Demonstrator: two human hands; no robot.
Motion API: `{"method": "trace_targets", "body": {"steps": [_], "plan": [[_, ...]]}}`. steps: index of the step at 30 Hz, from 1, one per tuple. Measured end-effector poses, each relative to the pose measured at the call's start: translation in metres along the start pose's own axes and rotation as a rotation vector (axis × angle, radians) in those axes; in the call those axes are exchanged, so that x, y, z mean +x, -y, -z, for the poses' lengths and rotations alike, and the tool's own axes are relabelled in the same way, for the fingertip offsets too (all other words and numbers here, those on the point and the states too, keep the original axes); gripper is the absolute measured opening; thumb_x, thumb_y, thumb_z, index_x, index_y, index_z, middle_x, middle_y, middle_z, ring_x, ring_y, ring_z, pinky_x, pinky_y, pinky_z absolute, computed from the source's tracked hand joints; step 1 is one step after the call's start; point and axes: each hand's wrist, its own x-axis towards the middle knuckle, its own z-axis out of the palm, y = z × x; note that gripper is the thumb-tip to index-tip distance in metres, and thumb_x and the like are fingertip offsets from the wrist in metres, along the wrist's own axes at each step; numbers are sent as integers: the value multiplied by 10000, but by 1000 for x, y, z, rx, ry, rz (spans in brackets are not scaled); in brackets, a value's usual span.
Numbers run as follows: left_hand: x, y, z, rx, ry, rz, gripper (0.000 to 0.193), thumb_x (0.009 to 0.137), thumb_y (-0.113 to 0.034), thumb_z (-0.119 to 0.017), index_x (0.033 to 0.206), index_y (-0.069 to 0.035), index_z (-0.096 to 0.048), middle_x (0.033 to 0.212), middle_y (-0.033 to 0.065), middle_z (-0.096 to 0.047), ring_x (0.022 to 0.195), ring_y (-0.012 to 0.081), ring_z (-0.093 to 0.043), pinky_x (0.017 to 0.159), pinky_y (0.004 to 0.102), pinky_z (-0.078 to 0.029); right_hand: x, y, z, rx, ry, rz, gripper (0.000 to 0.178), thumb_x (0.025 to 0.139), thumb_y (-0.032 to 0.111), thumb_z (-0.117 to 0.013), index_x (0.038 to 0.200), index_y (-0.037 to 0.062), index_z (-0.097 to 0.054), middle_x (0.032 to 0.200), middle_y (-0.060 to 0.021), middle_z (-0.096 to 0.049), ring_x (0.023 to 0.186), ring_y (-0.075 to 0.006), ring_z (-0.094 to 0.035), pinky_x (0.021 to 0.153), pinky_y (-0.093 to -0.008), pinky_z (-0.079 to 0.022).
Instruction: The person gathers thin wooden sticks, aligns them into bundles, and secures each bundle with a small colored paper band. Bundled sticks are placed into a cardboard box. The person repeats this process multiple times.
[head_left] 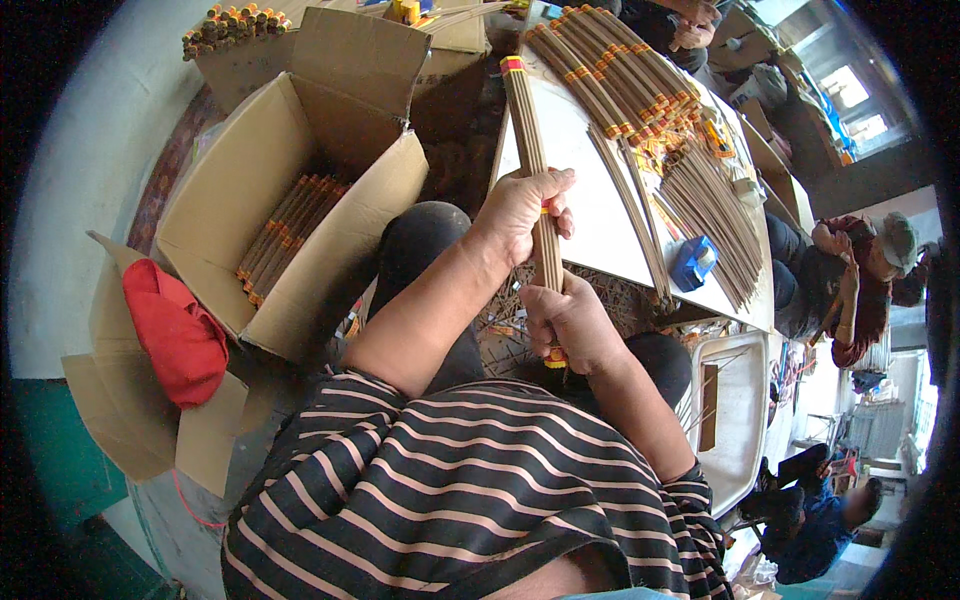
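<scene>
Both my hands grip one long bundle of thin brown incense sticks (pixel 525 120), held lengthwise over my lap and the near edge of the white table. My left hand (pixel 522 212) is wrapped round its middle, where a red and yellow band shows. Lower down, my right hand (pixel 572 325) closes round the near part. The far end carries a red and yellow wrap; a yellow wrap peeks out below my right hand. On the table (pixel 590 220) lie many banded bundles (pixel 610 70), a spread of loose sticks (pixel 712 220) and a blue tape dispenser (pixel 693 262).
On my left stands an open cardboard box (pixel 215 205) with banded bundles (pixel 290 240) inside; a red cloth (pixel 175 335) hangs over a flap beside it. More bundles (pixel 235 28) are stacked at the far left. A white tray (pixel 735 440) lies at right. Other people (pixel 865 270) sit beyond the table.
</scene>
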Motion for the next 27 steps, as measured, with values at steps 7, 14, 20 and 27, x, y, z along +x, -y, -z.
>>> {"method": "trace_targets", "body": {"steps": [7, 14, 20, 27], "plan": [[1, -5, 8, 56, -33, -47, 192, 826, -228, -634, 867, -76, -524, 583, 3, -479, 545, 179, -549, 545, 335, -479, 1, 2, -6, -100, -41, -18, 171, 827, 158, -563, 800, 44, -439, 502, -18, -441, 358, -122, -412, 354, -240, -348], [-9, -30, 2, -3, 78, -106, 238, 850, -261, -601, 956, -69, -509, 658, 20, -509, 546, 130, -499, 535, 263, -445, 10, 7, -7, 90, 203, 44, 304, 850, 313, -593, 893, 34, -479, 680, -49, -540, 527, -151, -553, 493, -257, -455], [-15, -144, 26, 318, -30, -278, 313, 839, -358, -602, 941, -73, -523, 684, 22, -506, 531, 106, -478, 476, 220, -412, 25, -11, 12, -22, 57, 167, 408, 897, 318, -522, 1111, -29, -505, 980, -105, -588, 902, -186, -572, 842, -315, -451], [-66, -266, 124, 1027, -334, -344, 336, 859, -338, -561, 1009, -43, -507, 696, 57, -525, 531, 106, -487, 461, 245, -422, 24, -35, 30, -62, -219, 42, 224, 876, 179, -547, 981, -18, -560, 830, -72, -596, 785, -160, -583, 739, -283, -486]]}}
